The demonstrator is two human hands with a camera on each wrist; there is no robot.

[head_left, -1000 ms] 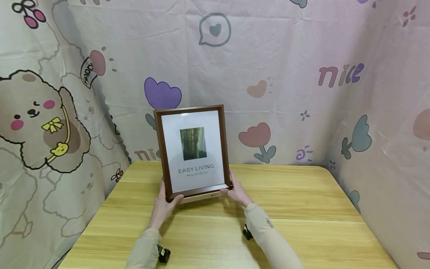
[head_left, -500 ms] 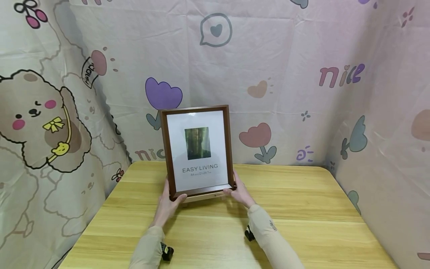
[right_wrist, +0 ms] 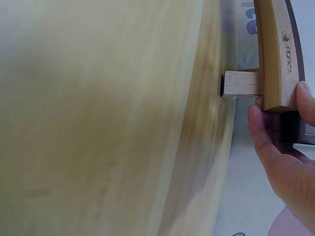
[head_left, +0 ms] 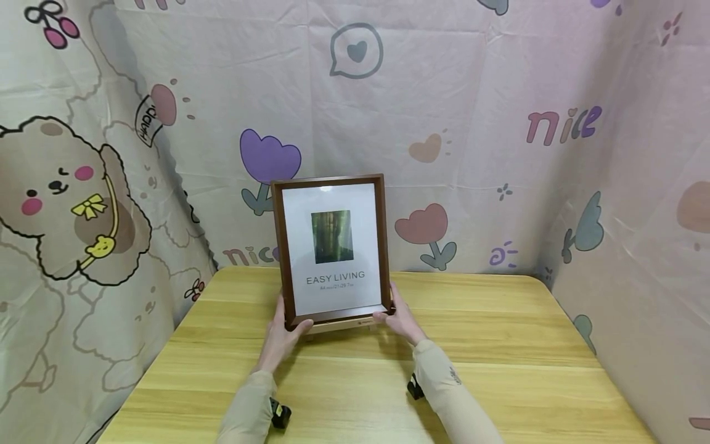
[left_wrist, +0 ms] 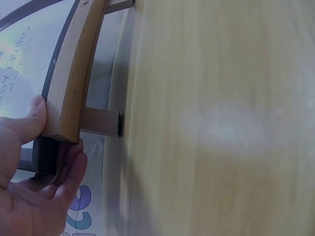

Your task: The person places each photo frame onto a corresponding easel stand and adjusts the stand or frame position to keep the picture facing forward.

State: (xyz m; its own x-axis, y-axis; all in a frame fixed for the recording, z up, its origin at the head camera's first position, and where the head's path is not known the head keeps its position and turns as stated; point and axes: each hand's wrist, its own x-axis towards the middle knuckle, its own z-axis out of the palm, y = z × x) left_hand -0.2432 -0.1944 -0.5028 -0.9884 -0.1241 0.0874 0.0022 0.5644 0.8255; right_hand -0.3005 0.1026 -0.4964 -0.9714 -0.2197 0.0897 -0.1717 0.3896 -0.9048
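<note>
A brown picture frame leans back slightly on a light wooden tabletop easel. Behind its glass is a white sheet with a small forest picture and the words EASY LIVING. My left hand grips the lower left corner, thumb over the easel's front ledge and fingers bent behind. At the lower right corner my right hand holds on likewise, its thumb on the front and fingertips under the ledge. Short wooden feet of the easel project towards the tabletop. The easel's back is hidden by the frame.
The easel stands towards the back of a light wood-grain table. Close behind the table hangs a printed cloth, and more cloth covers both sides. A black wrist camera sits below the left sleeve.
Both hands and the framed picture with its easel have shifted a little to the right together. The grip at both lower corners has stayed the same.
</note>
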